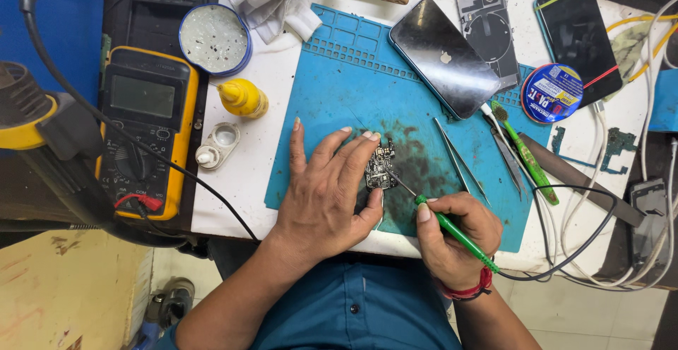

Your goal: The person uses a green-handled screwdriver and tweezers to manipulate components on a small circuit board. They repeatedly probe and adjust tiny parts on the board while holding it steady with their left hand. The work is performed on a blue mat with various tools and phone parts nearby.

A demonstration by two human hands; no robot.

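- The left hand (326, 193) lies palm down on the blue silicone work mat (332, 74). Its fingers (357, 149) are spread and only slightly curled; the fingertips and the thumb press against the small circuit board (381, 164), pinning it to the mat rather than gripping it.
- The circuit board lies flat on the mat, just beyond the left fingertips and directly under the tool tip, on a dark stained patch of the mat.
- The right hand (459, 240) is closed in a pen grip around a green-handled soldering iron (455, 233). The thumb and forefinger clamp the front of the handle; the thin metal tip reaches up and left to the lower right edge of the board.
- A black cable (565, 254) runs from the rear of the handle, behind the right wrist.
- Judged state of the work: the board is already out of its phone and is bare; tip work on it is in hand. Whether any joint is finished cannot be told, as the board detail is too small.
- Left undone, as far as shown: a dark smartphone (443, 57) lies face down beyond the right fingers, with a separate grey inner frame (487, 21) beside it, not reassembled.
- Tweezers (459, 156) and a green brush (526, 156) lie unused just past the right fingers.
- A yellow multimeter (145, 131) stands well to the left of the left hand, untouched.
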